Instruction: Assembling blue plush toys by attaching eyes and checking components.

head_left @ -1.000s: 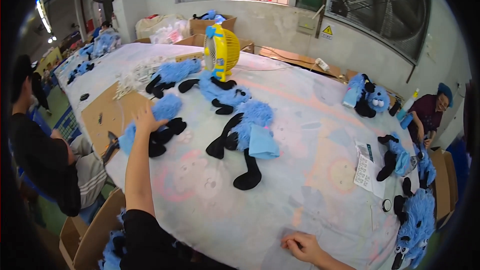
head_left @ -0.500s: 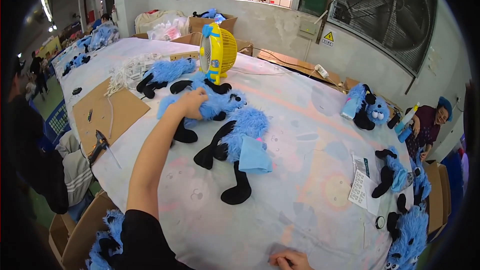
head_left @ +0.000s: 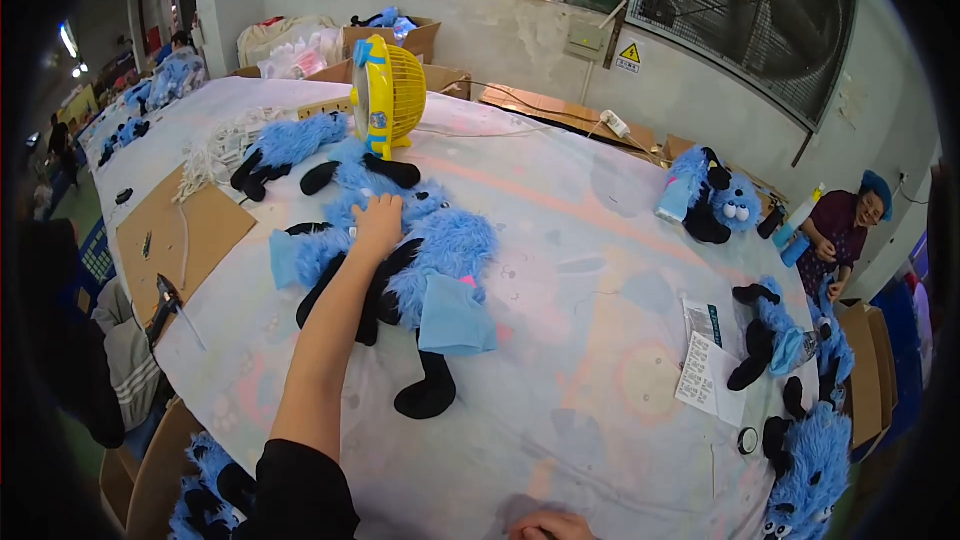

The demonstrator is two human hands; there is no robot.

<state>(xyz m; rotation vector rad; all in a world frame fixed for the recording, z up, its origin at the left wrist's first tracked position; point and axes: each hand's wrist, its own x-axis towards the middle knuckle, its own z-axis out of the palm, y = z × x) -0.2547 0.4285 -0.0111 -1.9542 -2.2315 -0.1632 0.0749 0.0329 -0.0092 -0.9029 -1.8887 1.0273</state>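
Observation:
My left hand (head_left: 378, 224) reaches across the table, its fingers closed on the fur of a blue plush toy (head_left: 345, 208) with black limbs. A second blue plush toy (head_left: 446, 250) lies just to its right, with a light blue cloth piece (head_left: 455, 318) on it and a black leg stretched toward me. Behind the left hand, a third blue plush toy (head_left: 300, 140) rests by a heap of white cords (head_left: 215, 155). My right hand (head_left: 550, 525) lies at the table's near edge, fingers curled in, partly cut off, with nothing visible in it.
A yellow fan (head_left: 390, 95) stands at the back. On the left, a glue gun (head_left: 168, 302) rests by a cardboard sheet (head_left: 215, 228). To the right are printed papers (head_left: 708, 370), a small round black-rimmed item (head_left: 748, 441) and more blue plush toys (head_left: 808, 460). A person (head_left: 840, 230) works far right.
The view has shifted slightly to the right. My left hand has moved the plush toy nearer me, against the second one, and its light blue cloth end now shows at the left.

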